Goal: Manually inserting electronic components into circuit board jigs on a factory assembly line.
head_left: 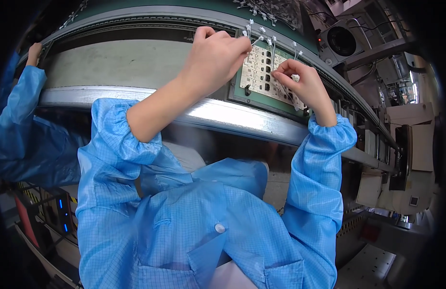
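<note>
The white circuit panel (252, 73) sits in a green carrier (262, 98) beneath the right hand (300, 83), which pinches a thin lead (272, 55); the left hand (218, 54) curls beside it, grip unclear; white connectors (260, 9) lie beyond both hands

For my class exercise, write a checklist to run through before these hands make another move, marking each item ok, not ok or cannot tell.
1. White panel lying on the green carrier: ok.
2. Left hand at the panel's upper left edge: ok.
3. Left grip closed on a lead: cannot tell; the hand hides it.
4. Right hand over the panel: ok.
5. White-tipped leads all lying flat: not ok; some stick up.
6. Co-worker's hand apart from the panel: ok, far left.
</note>
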`<state>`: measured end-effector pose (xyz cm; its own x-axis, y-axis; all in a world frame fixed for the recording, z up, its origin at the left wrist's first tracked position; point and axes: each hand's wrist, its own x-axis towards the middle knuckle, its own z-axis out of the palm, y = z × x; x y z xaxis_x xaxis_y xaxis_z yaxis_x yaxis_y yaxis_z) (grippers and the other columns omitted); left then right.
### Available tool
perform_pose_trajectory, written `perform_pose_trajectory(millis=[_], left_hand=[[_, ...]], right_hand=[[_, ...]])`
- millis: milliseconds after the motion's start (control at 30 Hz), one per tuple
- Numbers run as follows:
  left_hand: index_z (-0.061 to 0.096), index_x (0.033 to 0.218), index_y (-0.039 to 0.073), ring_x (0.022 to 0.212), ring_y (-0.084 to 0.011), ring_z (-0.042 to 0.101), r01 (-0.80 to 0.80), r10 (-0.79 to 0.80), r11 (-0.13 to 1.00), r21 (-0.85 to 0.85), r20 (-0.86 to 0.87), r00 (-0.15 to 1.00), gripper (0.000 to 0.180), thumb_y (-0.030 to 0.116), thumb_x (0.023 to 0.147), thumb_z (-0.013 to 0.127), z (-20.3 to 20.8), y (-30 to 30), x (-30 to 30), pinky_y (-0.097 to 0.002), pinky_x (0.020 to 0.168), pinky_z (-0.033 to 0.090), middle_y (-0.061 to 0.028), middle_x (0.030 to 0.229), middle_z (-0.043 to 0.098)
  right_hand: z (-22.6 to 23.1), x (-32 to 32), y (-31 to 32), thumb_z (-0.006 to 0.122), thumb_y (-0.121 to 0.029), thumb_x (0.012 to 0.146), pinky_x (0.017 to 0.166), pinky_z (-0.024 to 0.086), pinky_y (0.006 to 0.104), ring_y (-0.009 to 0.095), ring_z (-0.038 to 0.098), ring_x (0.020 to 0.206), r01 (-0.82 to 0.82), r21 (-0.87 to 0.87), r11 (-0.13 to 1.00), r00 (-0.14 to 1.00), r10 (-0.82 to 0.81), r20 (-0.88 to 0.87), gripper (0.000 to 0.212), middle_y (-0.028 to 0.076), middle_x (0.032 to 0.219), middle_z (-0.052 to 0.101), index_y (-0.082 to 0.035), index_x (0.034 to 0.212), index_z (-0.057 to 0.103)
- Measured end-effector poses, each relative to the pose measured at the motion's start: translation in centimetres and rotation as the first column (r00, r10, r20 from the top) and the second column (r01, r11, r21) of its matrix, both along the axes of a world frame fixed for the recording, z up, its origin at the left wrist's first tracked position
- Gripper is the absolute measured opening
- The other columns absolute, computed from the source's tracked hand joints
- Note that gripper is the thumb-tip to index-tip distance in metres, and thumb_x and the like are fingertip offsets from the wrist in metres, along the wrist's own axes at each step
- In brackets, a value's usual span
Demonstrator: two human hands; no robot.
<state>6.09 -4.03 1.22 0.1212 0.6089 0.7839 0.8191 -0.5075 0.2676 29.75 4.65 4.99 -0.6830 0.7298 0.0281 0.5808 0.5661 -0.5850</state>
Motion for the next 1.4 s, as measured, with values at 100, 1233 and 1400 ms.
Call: perform_pose_trajectory(millis=[100, 1233, 1400], left_hand=[[0.067, 0.087, 0.014, 0.083, -0.0208, 0.062, -0.178, 0.175, 0.984, 0.019, -0.285, 0.942, 0.006, 0.012, 0.082, 0.065, -1.7, 0.4, 0.2, -0.044, 0.088, 0.038, -0.002, 0.077, 0.067], [0.079, 0.09, 0.016, 0.098, -0.0274, 0.053, -0.066, 0.05, 0.933, -0.355, -0.056, 0.997, 0.011, 0.022, 0.081, 0.075, -2.9, 2.7, 1.0, -0.0402, 0.088, 0.043, -0.0021, 0.097, 0.065], [0.079, 0.09, 0.016, 0.098, -0.0271, 0.052, -0.012, 0.012, 0.91, -0.415, -0.003, 1.0, 0.011, 0.022, 0.081, 0.076, -3.3, 3.1, 0.7, -0.0407, 0.088, 0.042, -0.002, 0.097, 0.065]], right_hand=[[-1.0, 0.6, 1.2, 0.068, -0.016, 0.094, 0.079, 0.051, 0.0271, 0.012, 0.066, 0.086, -0.107, -0.016, 0.994, 0.993, 0.106, -0.045, 0.019, 0.007, 0.091, 0.073, 0.003, 0.097, 0.066], [-2.8, 6.2, 11.5, 0.069, -0.016, 0.095, 0.068, 0.046, 0.0206, 0.009, 0.061, 0.076, 0.113, -0.364, 0.925, 0.504, -0.369, -0.781, 0.014, 0.002, 0.085, 0.065, -0.003, 0.1, 0.066], [-1.6, 5.9, 10.2, 0.07, -0.016, 0.095, 0.062, 0.041, 0.019, 0.006, 0.054, 0.069, 0.209, -0.364, 0.908, 0.548, -0.417, -0.726, 0.012, -0.002, 0.08, 0.061, -0.005, 0.099, 0.066]])
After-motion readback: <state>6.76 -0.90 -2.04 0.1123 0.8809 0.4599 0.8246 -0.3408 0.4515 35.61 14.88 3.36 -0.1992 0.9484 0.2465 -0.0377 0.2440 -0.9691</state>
